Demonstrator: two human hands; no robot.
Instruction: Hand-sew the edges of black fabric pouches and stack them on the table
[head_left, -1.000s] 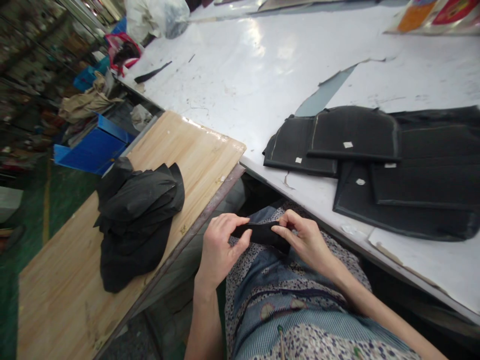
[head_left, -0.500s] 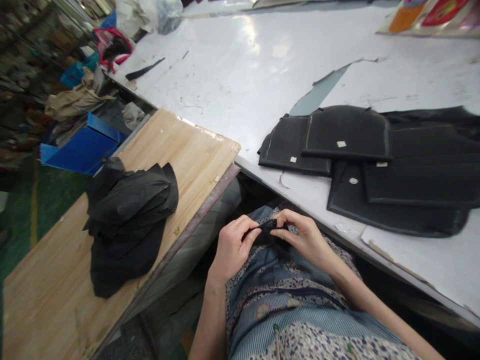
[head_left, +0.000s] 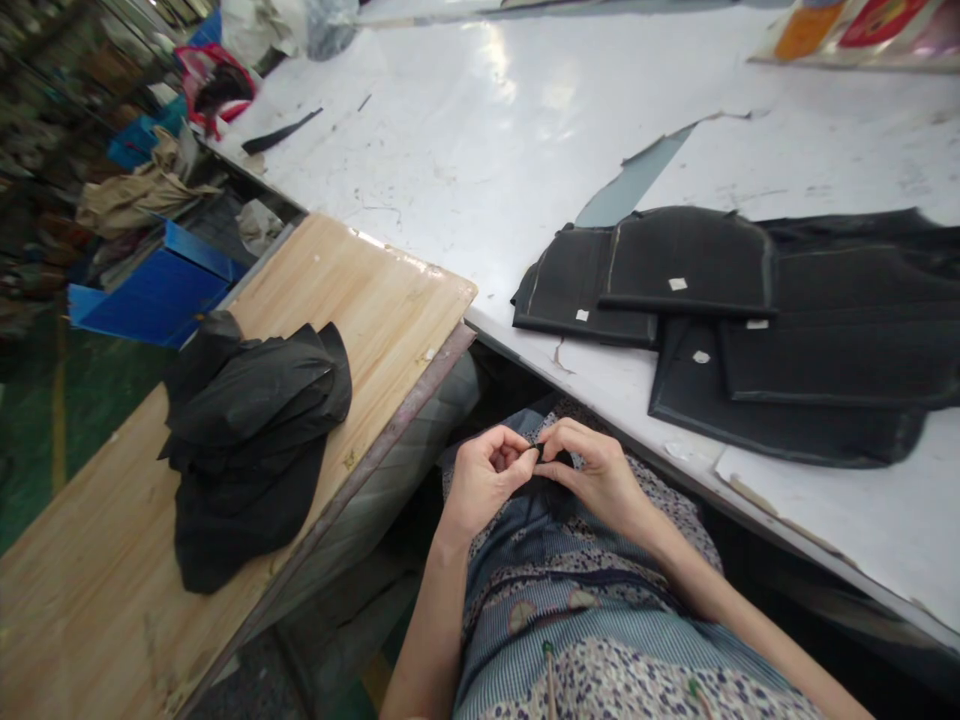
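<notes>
Over my lap, both hands pinch a small piece of black fabric (head_left: 553, 455). My left hand (head_left: 491, 475) grips its left end between thumb and forefinger. From the other side, my right hand (head_left: 596, 470) closes thumb and fingers on it, almost touching the left fingertips. Most of the piece is hidden by the fingers. Ahead on the right lie several folded black fabric pieces (head_left: 690, 260) with small white stickers, overlapping on the white table (head_left: 450, 150). A crumpled heap of black fabric (head_left: 255, 430) rests on the wooden board (head_left: 397, 320) at my left.
The table's front edge runs diagonally just beyond my hands. A torn patch (head_left: 637, 180) shows in its white covering. At the far left table corner lies a black strip (head_left: 281, 132). A blue box (head_left: 161, 290) stands past the board, near a red bag (head_left: 216, 90).
My hands have drawn closer together, the left moving slightly right, and less of the black fabric shows between them. The view has shifted a little.
</notes>
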